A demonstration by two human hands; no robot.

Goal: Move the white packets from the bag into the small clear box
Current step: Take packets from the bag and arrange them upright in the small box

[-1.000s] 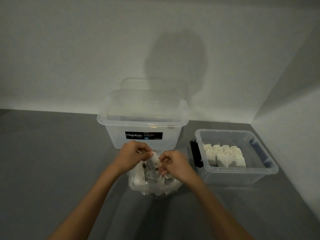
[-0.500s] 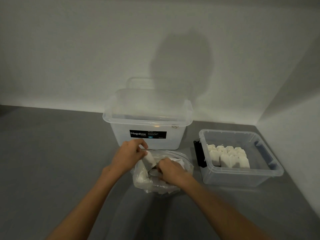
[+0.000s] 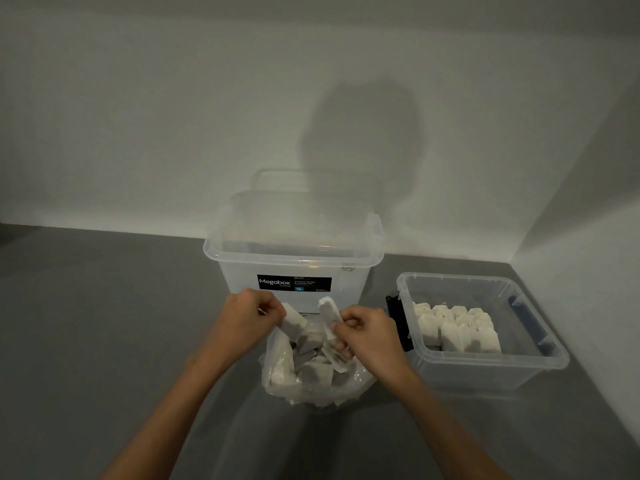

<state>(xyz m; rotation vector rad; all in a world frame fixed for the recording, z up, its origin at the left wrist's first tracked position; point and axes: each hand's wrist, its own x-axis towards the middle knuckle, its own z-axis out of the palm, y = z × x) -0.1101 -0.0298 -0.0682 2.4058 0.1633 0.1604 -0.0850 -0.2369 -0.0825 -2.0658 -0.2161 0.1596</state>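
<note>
Over the bag (image 3: 313, 388), left hand (image 3: 242, 323) pinches one white packet (image 3: 293, 323), right hand (image 3: 369, 337) a second packet (image 3: 328, 310).

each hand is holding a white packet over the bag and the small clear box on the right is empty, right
No. The small clear box is not empty: rows of white packets stand in it, as the head view shows. The left hand and right hand do each hold one over the bag.

Thin, crinkled clear plastic forms the bag (image 3: 277, 375); its packets (image 3: 311, 372) look like matt white paper. Both boxes, small (image 3: 540, 362) and large (image 3: 242, 271), are smooth translucent plastic. The tabletop (image 3: 104, 323) is matt grey.
</note>
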